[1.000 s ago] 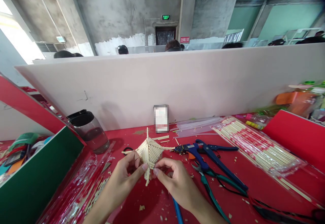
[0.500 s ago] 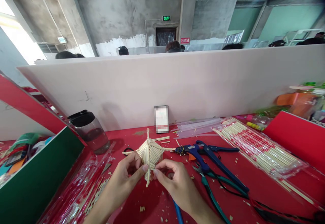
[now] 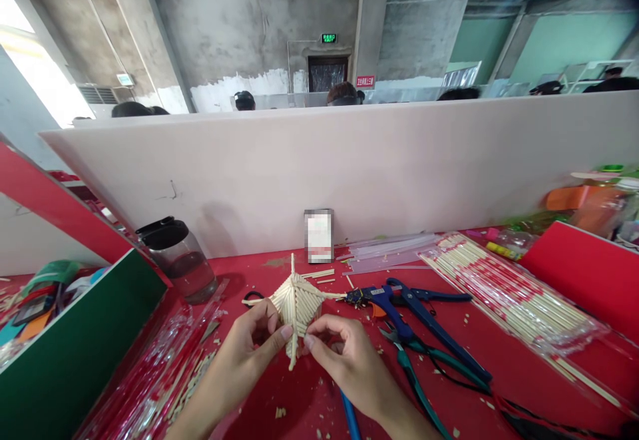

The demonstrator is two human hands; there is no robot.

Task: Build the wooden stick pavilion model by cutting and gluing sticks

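Note:
A small pointed roof model made of pale wooden sticks (image 3: 300, 299) is held over the red tabletop, its corner sticks jutting outward. My left hand (image 3: 253, 338) grips its left side, thumb pressed near the front ridge. On the front right face, my right hand (image 3: 344, 350) has thumb and forefinger pinched close together at the lower edge. Whether a separate small stick lies in that pinch is too small to make out. The model's right tip comes close to the nozzle of a blue glue gun (image 3: 379, 299).
Right of the model lie green-handled pliers (image 3: 417, 380), a dark blue cutter (image 3: 444, 333) and a bag of sticks (image 3: 514, 293). A water bottle (image 3: 174, 260) stands at left behind a green board (image 3: 84, 347). Glue sticks (image 3: 389, 253) lie near the white partition (image 3: 399, 167). Stick scraps dot the table.
Both hands stay at the model in almost the same pose. The whole view shifts very slightly; nothing is visibly picked up or let go.

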